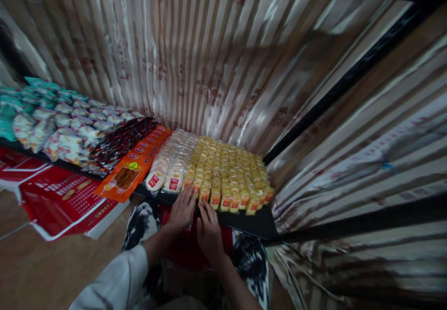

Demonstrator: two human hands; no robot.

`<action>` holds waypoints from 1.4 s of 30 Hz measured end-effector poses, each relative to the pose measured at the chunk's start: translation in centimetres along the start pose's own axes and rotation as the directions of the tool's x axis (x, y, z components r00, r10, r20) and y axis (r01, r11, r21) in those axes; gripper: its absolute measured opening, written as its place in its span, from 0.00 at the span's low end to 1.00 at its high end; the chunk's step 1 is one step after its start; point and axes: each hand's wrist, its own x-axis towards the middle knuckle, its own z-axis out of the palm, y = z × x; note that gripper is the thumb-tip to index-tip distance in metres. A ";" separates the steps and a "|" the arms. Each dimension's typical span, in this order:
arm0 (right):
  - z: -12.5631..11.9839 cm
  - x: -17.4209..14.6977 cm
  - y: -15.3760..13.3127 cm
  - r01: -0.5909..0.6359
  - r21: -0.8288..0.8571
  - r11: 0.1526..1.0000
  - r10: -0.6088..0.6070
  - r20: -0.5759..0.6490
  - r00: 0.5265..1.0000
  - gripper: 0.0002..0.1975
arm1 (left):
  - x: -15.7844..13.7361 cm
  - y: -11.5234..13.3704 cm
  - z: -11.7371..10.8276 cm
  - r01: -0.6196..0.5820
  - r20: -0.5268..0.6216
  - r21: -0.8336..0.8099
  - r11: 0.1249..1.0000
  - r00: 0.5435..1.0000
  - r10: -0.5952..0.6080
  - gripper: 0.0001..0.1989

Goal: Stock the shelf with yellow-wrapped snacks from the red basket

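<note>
Rows of small yellow wrapped snack packs (226, 170) stand closely packed on a dark shelf (244, 224). At the front edge of these rows, my left hand (182, 210) rests with its fingers stretched forward against the nearest packs. Just right of it, my right hand (208, 228) reaches up with fingers extended, its tips touching or very near the front packs. Neither hand appears to grip a pack. White wrapped snack packs (174, 179) with red labels lie in two rows immediately left of the yellow ones.
Farther left are orange snack packets (129, 170), dark red packets (122, 142), white packets (66, 142) and green packets (38, 96). A corrugated, plastic-covered wall (209, 58) rises behind the shelf, with a black post (335, 91) at right. Red printed sheets (63, 198) hang below the shelf.
</note>
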 end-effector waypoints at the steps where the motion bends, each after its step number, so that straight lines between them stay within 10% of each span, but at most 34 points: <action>1: 0.1 0.0 0.1 -0.003 -0.001 1.000 0.003 0.009 1.000 0.24 | 0.1 0.0 0.1 0.002 -0.016 0.006 1.000 1.000 -0.001 0.22; 27: 2.0 0.8 -1.9 -0.066 -0.105 0.992 0.068 0.015 0.998 0.30 | 0.2 0.1 -0.6 0.024 -0.032 -0.108 0.994 0.999 -0.027 0.18; 42: 0.7 1.4 -1.7 -0.317 0.266 0.910 0.346 -0.067 0.936 0.21 | -0.6 1.5 0.1 -0.074 -0.022 -0.144 0.987 0.997 0.071 0.21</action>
